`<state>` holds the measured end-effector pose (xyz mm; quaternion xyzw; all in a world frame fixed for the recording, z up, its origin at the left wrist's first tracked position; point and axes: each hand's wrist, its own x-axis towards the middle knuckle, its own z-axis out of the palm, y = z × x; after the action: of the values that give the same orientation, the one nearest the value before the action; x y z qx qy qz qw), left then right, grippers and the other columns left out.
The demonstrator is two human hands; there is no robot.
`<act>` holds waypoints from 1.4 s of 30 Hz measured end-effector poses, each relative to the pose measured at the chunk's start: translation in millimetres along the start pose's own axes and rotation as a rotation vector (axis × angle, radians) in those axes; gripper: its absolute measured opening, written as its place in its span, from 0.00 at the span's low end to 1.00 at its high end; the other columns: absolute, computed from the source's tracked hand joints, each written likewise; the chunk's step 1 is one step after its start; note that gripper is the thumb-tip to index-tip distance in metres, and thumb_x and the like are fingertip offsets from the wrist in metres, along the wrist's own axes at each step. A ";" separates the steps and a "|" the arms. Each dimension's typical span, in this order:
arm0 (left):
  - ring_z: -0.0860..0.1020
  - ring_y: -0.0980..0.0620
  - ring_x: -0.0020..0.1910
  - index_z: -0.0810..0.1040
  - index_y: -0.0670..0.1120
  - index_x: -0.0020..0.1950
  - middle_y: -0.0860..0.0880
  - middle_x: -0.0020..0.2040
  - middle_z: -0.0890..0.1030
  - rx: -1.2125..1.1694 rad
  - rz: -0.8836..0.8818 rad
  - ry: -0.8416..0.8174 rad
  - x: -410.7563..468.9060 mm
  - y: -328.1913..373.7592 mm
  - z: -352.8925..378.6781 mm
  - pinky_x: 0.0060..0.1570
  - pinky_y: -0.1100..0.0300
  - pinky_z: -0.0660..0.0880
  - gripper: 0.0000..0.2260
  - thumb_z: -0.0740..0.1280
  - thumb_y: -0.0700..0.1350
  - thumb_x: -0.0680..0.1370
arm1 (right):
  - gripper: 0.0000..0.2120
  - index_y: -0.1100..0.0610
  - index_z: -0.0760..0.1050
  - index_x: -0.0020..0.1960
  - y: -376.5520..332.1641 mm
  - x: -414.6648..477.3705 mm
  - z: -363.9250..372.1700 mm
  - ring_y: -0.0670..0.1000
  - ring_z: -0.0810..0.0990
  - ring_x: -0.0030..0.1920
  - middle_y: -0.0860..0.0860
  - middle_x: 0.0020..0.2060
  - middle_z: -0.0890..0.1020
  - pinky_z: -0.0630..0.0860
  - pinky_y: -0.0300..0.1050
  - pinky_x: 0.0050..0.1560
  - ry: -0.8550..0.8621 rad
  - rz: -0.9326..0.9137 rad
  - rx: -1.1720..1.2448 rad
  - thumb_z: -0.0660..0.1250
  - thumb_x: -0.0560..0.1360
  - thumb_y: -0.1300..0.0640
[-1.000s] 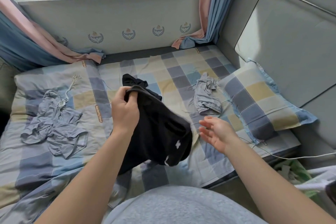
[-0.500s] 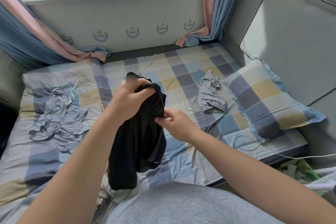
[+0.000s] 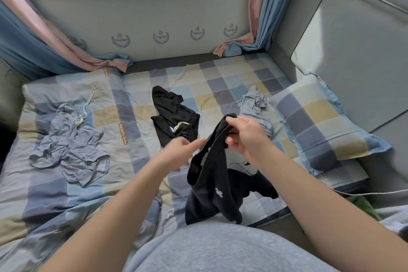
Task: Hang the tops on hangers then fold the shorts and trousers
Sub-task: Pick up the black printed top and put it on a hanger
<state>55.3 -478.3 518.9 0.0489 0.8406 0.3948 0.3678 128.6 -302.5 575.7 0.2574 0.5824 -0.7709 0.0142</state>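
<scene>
Right hand (image 3: 245, 137) grips black garment (image 3: 209, 194) — left hand (image 3: 181, 152) just beside, fingers extended.

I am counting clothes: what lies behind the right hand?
A crumpled grey-blue garment lies beside the pillow. The right hand, holding a black garment, covers its near edge.

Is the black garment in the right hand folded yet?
Not folded: the black garment hangs bunched and crumpled from the right hand, which grips its top edge.
</scene>
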 end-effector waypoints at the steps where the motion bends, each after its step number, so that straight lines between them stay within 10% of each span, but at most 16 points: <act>1: 0.83 0.49 0.47 0.76 0.47 0.52 0.48 0.51 0.83 -0.020 -0.090 -0.103 -1.1 0.0 9.1 0.46 0.53 0.79 0.30 0.63 0.73 0.72 | 0.12 0.60 0.74 0.41 -1.2 -2.9 -2.7 0.47 0.71 0.22 0.56 0.33 0.79 0.69 0.37 0.24 -0.001 -0.017 0.039 0.60 0.83 0.61; 4: 0.82 0.47 0.52 0.74 0.47 0.62 0.48 0.55 0.82 -0.012 -0.241 -0.237 4.1 -0.7 37.6 0.50 0.49 0.80 0.39 0.63 0.76 0.64 | 0.11 0.61 0.75 0.42 -3.9 -11.0 -12.8 0.48 0.71 0.23 0.57 0.35 0.78 0.69 0.36 0.23 0.000 -0.069 0.117 0.60 0.83 0.62; 11: 0.76 0.40 0.58 0.65 0.38 0.70 0.41 0.63 0.73 0.158 -0.291 0.086 36.0 -13.1 56.7 0.61 0.46 0.76 0.34 0.74 0.55 0.74 | 0.07 0.62 0.74 0.48 0.4 -20.7 -38.1 0.49 0.72 0.25 0.56 0.36 0.80 0.71 0.37 0.25 0.065 -0.141 0.185 0.60 0.83 0.62; 14: 0.83 0.46 0.38 0.75 0.37 0.60 0.44 0.43 0.85 -0.272 -0.372 -0.062 34.4 -24.3 58.0 0.48 0.48 0.82 0.10 0.61 0.40 0.82 | 0.07 0.59 0.74 0.47 4.1 -22.9 -53.0 0.48 0.73 0.25 0.53 0.35 0.79 0.71 0.36 0.26 0.111 -0.154 0.207 0.61 0.83 0.62; 19: 0.80 0.47 0.39 0.75 0.44 0.49 0.42 0.46 0.80 -0.887 -0.190 0.196 37.2 -0.8 42.5 0.39 0.54 0.78 0.10 0.56 0.37 0.84 | 0.06 0.59 0.72 0.44 26.0 -22.2 -72.3 0.51 0.74 0.24 0.55 0.33 0.77 0.67 0.39 0.25 0.260 0.063 -0.034 0.61 0.80 0.61; 24: 0.81 0.47 0.42 0.84 0.45 0.45 0.41 0.45 0.84 -0.500 0.153 0.161 15.9 27.8 14.3 0.44 0.52 0.76 0.09 0.65 0.42 0.81 | 0.13 0.58 0.74 0.57 49.9 -20.0 -73.4 0.53 0.84 0.44 0.53 0.48 0.85 0.80 0.48 0.42 0.023 0.437 -0.928 0.66 0.79 0.51; 28: 0.83 0.49 0.41 0.85 0.50 0.42 0.50 0.38 0.85 -0.207 0.401 0.105 -11.9 50.6 6.6 0.43 0.53 0.78 0.08 0.69 0.43 0.78 | 0.41 0.48 0.57 0.78 48.1 -8.6 -47.4 0.51 0.68 0.73 0.51 0.74 0.68 0.68 0.50 0.68 -0.066 0.053 -0.902 0.72 0.71 0.40; 33: 0.83 0.55 0.40 0.86 0.54 0.41 0.54 0.37 0.85 -0.071 0.575 0.053 -34.4 62.7 -10.5 0.43 0.57 0.78 0.11 0.69 0.39 0.76 | 0.07 0.47 0.75 0.49 43.9 10.3 -4.7 0.54 0.79 0.50 0.49 0.46 0.81 0.76 0.50 0.49 -0.071 -0.261 -0.864 0.66 0.73 0.56; 37: 0.78 0.63 0.35 0.84 0.53 0.43 0.61 0.34 0.81 0.075 0.604 0.312 -30.1 45.7 -36.7 0.36 0.72 0.70 0.12 0.71 0.36 0.76 | 0.11 0.53 0.76 0.39 32.8 21.5 -11.7 0.60 0.77 0.39 0.55 0.34 0.79 0.73 0.51 0.38 0.125 -0.313 -1.014 0.62 0.74 0.66; 42: 0.75 0.48 0.49 0.85 0.47 0.50 0.51 0.46 0.76 0.270 0.422 0.557 -14.5 7.1 -45.8 0.52 0.56 0.73 0.18 0.63 0.28 0.73 | 0.14 0.57 0.80 0.46 19.3 27.2 -33.2 0.58 0.79 0.44 0.55 0.40 0.83 0.77 0.50 0.44 0.276 -0.376 -1.153 0.61 0.69 0.71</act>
<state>34.2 -507.6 551.4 0.1599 0.9243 0.3455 0.0257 123.8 -271.1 541.0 0.1987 0.9369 -0.2812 -0.0606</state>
